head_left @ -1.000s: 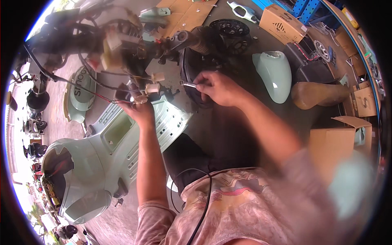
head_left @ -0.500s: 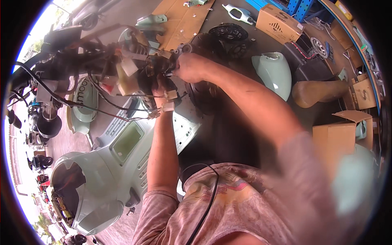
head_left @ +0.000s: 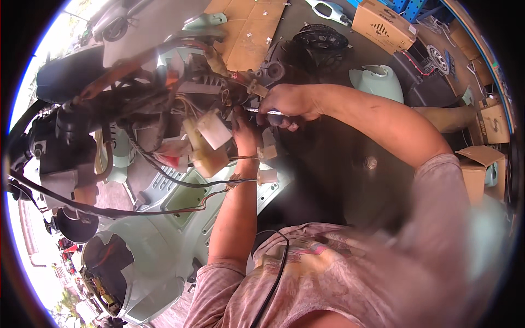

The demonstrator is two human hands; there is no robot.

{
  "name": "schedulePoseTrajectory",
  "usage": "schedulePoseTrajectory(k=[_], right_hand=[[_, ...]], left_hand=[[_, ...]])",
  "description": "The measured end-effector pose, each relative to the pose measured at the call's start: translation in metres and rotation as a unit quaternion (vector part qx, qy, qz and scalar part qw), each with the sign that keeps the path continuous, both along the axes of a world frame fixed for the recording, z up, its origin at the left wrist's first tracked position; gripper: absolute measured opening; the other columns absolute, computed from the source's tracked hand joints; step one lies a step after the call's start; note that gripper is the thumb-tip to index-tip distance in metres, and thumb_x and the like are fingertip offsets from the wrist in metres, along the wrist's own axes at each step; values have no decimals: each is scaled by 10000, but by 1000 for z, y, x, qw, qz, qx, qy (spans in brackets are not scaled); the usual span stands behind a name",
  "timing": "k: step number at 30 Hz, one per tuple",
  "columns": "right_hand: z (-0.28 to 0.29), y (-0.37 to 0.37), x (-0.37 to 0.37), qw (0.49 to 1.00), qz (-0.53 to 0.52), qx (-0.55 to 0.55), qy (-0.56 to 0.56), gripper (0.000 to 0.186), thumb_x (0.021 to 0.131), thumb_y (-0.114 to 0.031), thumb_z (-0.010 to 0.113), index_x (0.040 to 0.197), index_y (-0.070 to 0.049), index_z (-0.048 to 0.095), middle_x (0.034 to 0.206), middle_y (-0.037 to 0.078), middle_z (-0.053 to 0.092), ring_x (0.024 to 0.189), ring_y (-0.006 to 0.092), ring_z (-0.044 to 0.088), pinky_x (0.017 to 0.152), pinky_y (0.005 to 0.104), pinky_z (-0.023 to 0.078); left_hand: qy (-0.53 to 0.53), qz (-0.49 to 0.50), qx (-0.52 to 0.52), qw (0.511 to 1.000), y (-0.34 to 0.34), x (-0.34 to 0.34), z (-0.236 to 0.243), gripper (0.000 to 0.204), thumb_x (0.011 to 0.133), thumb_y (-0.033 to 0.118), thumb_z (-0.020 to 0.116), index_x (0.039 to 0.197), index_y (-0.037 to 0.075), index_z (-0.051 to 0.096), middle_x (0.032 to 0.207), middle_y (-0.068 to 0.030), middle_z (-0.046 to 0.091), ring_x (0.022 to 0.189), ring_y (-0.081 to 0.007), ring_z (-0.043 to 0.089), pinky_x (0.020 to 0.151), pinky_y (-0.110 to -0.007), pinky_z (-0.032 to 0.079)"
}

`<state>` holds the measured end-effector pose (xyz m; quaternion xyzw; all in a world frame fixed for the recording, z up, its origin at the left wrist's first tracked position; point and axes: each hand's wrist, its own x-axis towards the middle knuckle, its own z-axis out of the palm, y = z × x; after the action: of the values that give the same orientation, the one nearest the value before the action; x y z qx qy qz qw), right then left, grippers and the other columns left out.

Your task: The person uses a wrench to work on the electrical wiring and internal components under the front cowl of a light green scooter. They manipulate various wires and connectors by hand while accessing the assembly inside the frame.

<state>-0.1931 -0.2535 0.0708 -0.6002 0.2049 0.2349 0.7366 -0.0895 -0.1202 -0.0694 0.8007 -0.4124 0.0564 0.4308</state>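
Observation:
A stripped scooter frame [head_left: 136,93] with bundled wiring stretches across the upper left. My right hand [head_left: 292,103] is closed round a slim silver hand tool [head_left: 266,111], perhaps a wrench. The tool points left into the dark metal parts of the frame; its tip is hidden there. Just beneath it, my left hand [head_left: 244,131] reaches up to the same parts with bent fingers, and what they grip is hidden. White plug connectors [head_left: 214,129] and a yellowish one [head_left: 206,158] hang left of that hand. Loose wires [head_left: 164,210] cross in front of my left forearm.
A pale green scooter body shell [head_left: 158,246] lies lower left. Cardboard [head_left: 240,33] covers floor at the top. Beyond my right arm are a black wheel rim [head_left: 320,38], a pale green panel [head_left: 377,82], a closed carton [head_left: 383,24] and an opened carton [head_left: 473,172].
The view has shifted closer to the frame, which now looks larger and lower. My right hand has turned, and the silver tool shows more plainly in it. My left hand stays at the frame.

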Motion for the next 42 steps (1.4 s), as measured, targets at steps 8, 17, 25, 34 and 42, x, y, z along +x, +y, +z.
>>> schedulePoseTrajectory(k=[8,17,25,34,42], right_hand=[[-6,-4,13,997,19,34,70,253,882,-280,436,686,-119,428,556,-50,317,413,45,292,345,202,239],[-43,14,22,994,49,-80,-62,277,878,-329,401,685,-131,430,549,-37,296,409,71,269,336,229,235],[-44,53,15,980,-116,-80,-143,328,889,-397,410,806,-109,544,611,-5,429,514,91,359,466,278,286],[-115,101,37,842,-340,-254,-332,369,899,-399,454,1103,-95,504,976,43,545,891,127,501,785,288,387],[-30,72,-3,939,-215,-199,-183,261,912,-244,462,880,-19,589,601,28,527,564,115,509,522,284,405]], left_hand=[[-26,7,142,989,-10,22,-18,303,815,221,552,1024,15,473,866,-121,521,786,-244,527,668,-343,432],[63,0,84,994,5,12,-5,295,858,278,491,998,19,483,831,-104,522,748,-211,520,661,-325,432],[123,-20,-4,992,10,21,5,321,896,329,438,975,22,491,800,-89,523,714,-181,513,655,-310,431],[384,-157,-157,896,13,4,74,402,937,391,370,959,8,490,781,-81,536,738,-154,532,687,-298,435],[148,-101,-200,963,10,8,51,463,905,218,443,1273,-22,299,1264,-157,354,1177,-255,337,981,-344,256]])
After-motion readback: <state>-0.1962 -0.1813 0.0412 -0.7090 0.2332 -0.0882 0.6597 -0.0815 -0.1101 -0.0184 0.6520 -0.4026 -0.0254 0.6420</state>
